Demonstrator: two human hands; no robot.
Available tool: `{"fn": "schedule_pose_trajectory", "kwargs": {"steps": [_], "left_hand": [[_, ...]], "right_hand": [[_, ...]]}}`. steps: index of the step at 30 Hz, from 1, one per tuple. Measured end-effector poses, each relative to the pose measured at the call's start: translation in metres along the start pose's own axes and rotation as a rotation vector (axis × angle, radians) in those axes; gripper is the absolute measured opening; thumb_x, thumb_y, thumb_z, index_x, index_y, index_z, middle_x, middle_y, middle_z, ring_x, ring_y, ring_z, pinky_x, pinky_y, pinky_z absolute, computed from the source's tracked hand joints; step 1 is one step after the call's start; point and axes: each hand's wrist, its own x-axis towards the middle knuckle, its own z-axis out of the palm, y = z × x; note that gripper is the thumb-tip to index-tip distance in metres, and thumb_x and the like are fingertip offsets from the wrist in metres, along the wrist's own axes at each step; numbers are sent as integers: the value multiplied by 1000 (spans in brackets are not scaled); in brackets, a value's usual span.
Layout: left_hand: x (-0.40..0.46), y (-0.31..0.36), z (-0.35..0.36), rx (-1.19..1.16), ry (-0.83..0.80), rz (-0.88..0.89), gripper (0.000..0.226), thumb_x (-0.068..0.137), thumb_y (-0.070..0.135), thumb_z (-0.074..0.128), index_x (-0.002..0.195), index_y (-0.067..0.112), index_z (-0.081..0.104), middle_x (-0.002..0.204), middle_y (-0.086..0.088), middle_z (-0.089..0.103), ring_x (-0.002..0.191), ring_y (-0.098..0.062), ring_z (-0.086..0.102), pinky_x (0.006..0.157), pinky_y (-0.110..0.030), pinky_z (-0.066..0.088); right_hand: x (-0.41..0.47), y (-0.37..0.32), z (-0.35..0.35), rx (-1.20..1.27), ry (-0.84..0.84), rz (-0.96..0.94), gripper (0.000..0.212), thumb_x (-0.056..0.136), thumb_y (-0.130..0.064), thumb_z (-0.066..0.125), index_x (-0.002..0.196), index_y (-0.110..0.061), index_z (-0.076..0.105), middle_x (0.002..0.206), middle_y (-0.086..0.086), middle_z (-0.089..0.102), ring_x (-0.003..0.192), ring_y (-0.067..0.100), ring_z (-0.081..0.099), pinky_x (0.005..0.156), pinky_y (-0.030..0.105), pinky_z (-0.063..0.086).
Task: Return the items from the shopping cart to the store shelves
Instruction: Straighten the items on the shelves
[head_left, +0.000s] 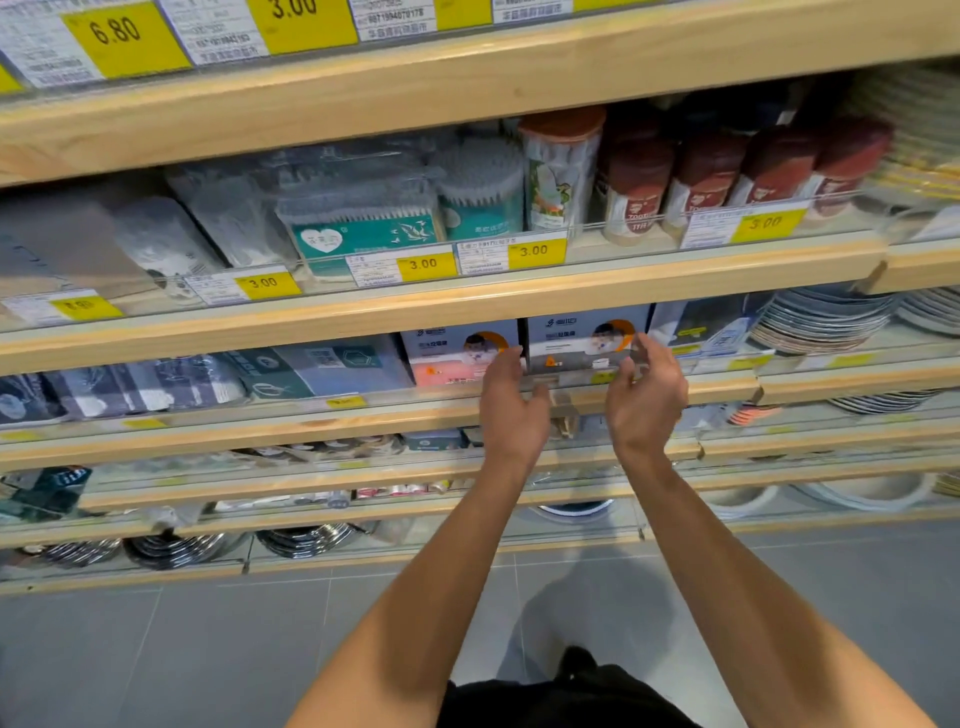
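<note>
A grey-blue box (576, 338) with a small picture on its front stands on the third shelf (363, 415), behind the clear rail, beside a similar box with a pink lower half (457, 353). My left hand (511, 402) is in front of the shelf edge, its fingertips reaching up to the grey-blue box's left edge. At the right edge is my right hand (644, 400), fingers up by the top corner and thumb before the box face. Both hands are loosely spread with the box between them. The shopping cart is out of view.
The shelf above holds cotton-swab packs (363, 228) and red-lidded jars (701, 176) with yellow price tags. Stacked plates (826, 322) sit to the right of the boxes and folded cloths (130, 384) to the left. Lower shelves carry bowls and metal ware above the grey tiled floor (156, 654).
</note>
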Motion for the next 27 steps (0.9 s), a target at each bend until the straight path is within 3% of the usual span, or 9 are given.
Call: {"fn": "schedule_pose_trajectory", "kwargs": {"steps": [2,5,8,10,13,17,20,24,27], "left_hand": [[2,4,17,45,-14,-35,58,89,25,61,143,20,43,140,-1,51,128,-20,51,105,-43,48],[7,0,35,85,35,-38,65,76,38,53,138,23,42,132,1,55,123,-22,55,98,-48,52],[4,8,36,86,93,-26,53,77,24,61,129,20,48,120,3,59,114,-21,60,92,-45,55],[3,13,36,96,131,-2,39,78,10,66,114,21,52,107,4,61,102,-19,63,85,-42,57],[3,11,35,139,153,0,44,75,18,66,117,18,53,111,0,63,105,-21,63,86,-45,57],[-4,17,39,168,202,1,57,78,19,66,132,17,47,125,-2,57,117,-23,57,96,-44,52],[-8,25,42,153,203,20,59,82,11,66,137,12,44,130,-4,51,121,-23,52,98,-41,49],[-8,28,43,184,209,3,60,82,7,64,139,11,44,131,-5,47,123,-24,48,101,-40,46],[-12,27,47,207,230,-5,60,83,3,65,139,11,43,133,-5,45,123,-22,47,102,-36,45]], "right_hand": [[3,6,-6,-31,-42,21,33,88,0,51,117,0,66,107,16,71,100,31,67,88,40,56],[7,2,-10,-32,-91,106,30,87,2,53,112,-4,67,106,13,71,102,28,66,89,36,53],[11,-6,-17,-7,-159,139,25,88,-1,53,107,-10,67,102,6,67,94,22,61,81,32,49],[14,-5,-22,36,-270,122,25,91,-5,52,101,-26,62,98,-2,56,84,11,49,76,26,40],[16,-3,-13,-26,-314,50,33,94,-14,50,91,-47,44,100,-10,49,72,-5,42,72,6,38],[9,1,-1,78,-174,133,12,91,-17,54,81,-20,48,72,-5,47,63,7,44,59,24,35],[7,4,-1,29,-171,66,22,81,3,50,91,-16,51,83,-2,59,75,16,55,65,24,36],[15,3,-6,153,-193,105,20,83,-1,49,87,-20,56,92,4,65,85,22,61,68,31,43],[19,7,-11,148,-316,97,28,88,-3,57,113,-12,65,112,8,66,99,20,60,88,35,49]]}}
